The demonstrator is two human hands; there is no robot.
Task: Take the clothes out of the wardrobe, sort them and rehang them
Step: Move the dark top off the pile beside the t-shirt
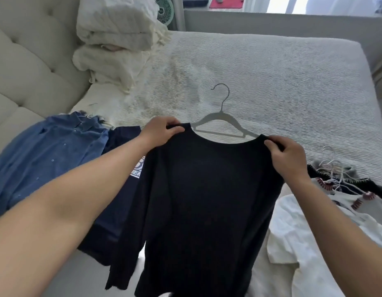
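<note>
**Black top held up by both shoulders**

You hold the black long-sleeved top [205, 200] up over the bed [282, 82], your left hand [162, 130] pinching its left shoulder and your right hand [287, 155] pinching the right one. Beyond its neckline a grey hanger [221, 120] lies flat on the cover. To your left lie a blue denim shirt [46, 155] and a navy garment [113, 211]; to your right, white clothes [310, 243] and a cluster of white hangers [333, 168].
</note>
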